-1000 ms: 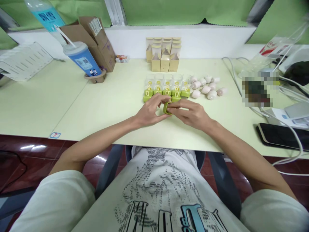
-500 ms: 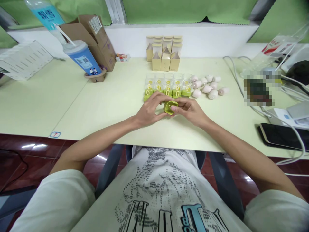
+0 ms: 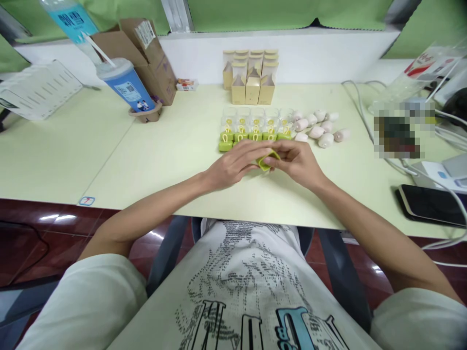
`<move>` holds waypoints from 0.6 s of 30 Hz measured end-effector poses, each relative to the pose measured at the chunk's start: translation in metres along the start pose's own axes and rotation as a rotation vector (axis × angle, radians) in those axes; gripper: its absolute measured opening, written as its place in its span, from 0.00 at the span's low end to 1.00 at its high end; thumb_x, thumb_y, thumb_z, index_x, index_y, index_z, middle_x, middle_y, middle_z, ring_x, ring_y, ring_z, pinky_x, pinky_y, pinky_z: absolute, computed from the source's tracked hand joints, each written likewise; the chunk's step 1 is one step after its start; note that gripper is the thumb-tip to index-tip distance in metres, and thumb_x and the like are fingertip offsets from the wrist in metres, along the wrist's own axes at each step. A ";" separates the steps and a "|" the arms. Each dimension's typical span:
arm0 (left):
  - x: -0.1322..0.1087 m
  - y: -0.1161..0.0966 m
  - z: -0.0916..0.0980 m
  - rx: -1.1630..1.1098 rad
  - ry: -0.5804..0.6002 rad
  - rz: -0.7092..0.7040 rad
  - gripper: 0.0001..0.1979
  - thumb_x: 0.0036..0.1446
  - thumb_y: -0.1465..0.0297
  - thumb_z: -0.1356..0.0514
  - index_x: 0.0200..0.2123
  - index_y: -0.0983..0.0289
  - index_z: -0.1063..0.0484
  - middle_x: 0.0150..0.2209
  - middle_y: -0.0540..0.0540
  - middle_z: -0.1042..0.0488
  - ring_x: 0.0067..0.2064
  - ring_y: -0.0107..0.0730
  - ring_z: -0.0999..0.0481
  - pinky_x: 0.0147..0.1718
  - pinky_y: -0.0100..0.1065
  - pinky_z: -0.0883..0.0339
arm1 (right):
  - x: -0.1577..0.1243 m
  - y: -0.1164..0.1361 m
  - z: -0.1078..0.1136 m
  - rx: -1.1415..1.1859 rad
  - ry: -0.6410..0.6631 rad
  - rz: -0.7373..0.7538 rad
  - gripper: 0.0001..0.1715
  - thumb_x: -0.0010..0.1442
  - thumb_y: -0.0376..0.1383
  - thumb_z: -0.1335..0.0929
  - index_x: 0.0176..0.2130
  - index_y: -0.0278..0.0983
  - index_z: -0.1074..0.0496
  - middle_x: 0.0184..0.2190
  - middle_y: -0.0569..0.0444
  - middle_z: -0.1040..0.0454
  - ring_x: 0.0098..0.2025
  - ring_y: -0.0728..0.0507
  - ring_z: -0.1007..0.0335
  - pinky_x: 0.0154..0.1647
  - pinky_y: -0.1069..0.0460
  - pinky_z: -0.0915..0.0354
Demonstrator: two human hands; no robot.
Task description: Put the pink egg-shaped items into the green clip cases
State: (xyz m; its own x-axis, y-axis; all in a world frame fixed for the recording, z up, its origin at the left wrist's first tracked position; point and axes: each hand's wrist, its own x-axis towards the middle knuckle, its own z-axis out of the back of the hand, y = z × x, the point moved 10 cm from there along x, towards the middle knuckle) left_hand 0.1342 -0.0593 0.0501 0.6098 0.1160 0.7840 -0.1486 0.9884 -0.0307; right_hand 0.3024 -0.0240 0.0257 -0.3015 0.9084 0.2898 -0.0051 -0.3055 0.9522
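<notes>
A small green hollow cap-like piece (image 3: 269, 160) is held just above the table, its open side turned toward me. My right hand (image 3: 299, 163) pinches its rim, the thumb reaching into the opening. My left hand (image 3: 233, 165) holds its left side between long, straight fingers and the thumb. Right behind my hands stand rows of small clear containers (image 3: 256, 115) with green bases (image 3: 226, 145) and yellow loops; my fingers hide some of the front ones. To their right lie several pale pinkish egg-shaped pieces (image 3: 316, 131).
Open cream-coloured small boxes (image 3: 252, 90) stand at the back. Left are a blue cup (image 3: 129, 87), a cardboard box (image 3: 158, 68), a bottle (image 3: 69, 22) and white boxes (image 3: 40, 90). A phone (image 3: 434, 204), cables and a clear bottle (image 3: 404, 80) occupy the right side.
My hands and the green piece have shifted slightly right, and the piece has tilted. My left fingers now lie straighter across its top. The view has moved a little.
</notes>
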 end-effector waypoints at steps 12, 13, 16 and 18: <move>-0.001 0.009 0.017 0.073 -0.183 0.108 0.10 0.81 0.69 0.33 0.61 0.59 0.18 0.45 0.55 0.10 0.45 0.36 0.11 0.45 0.41 0.16 | -0.007 -0.004 -0.020 0.216 0.033 -0.109 0.37 0.53 0.56 0.08 0.48 0.46 0.21 0.42 0.55 0.09 0.38 0.37 0.07 0.45 0.38 0.06; -0.001 0.009 0.018 0.075 -0.188 0.111 0.08 0.81 0.69 0.32 0.59 0.59 0.17 0.44 0.55 0.10 0.44 0.35 0.11 0.44 0.40 0.17 | -0.008 -0.004 -0.021 0.225 0.042 -0.120 0.37 0.51 0.54 0.07 0.47 0.46 0.23 0.41 0.56 0.09 0.38 0.37 0.08 0.46 0.38 0.06; 0.000 0.008 0.015 0.078 -0.146 0.086 0.05 0.81 0.68 0.33 0.54 0.59 0.16 0.42 0.54 0.10 0.42 0.36 0.11 0.43 0.41 0.17 | -0.009 -0.004 -0.025 0.234 0.083 -0.155 0.38 0.50 0.53 0.06 0.46 0.46 0.24 0.40 0.56 0.10 0.40 0.36 0.07 0.49 0.37 0.07; 0.000 0.009 0.010 0.071 -0.094 0.072 0.06 0.83 0.67 0.35 0.53 0.59 0.16 0.42 0.55 0.09 0.43 0.38 0.11 0.43 0.43 0.17 | -0.010 -0.004 -0.029 0.229 0.122 -0.169 0.38 0.50 0.53 0.06 0.48 0.46 0.22 0.39 0.56 0.10 0.42 0.35 0.07 0.50 0.37 0.07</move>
State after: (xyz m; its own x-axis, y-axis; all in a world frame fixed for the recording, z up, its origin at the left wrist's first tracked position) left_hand 0.1254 -0.0512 0.0564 0.5201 0.1737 0.8362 -0.2460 0.9681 -0.0482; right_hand 0.2780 -0.0399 0.0167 -0.4268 0.8957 0.1246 0.1460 -0.0677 0.9870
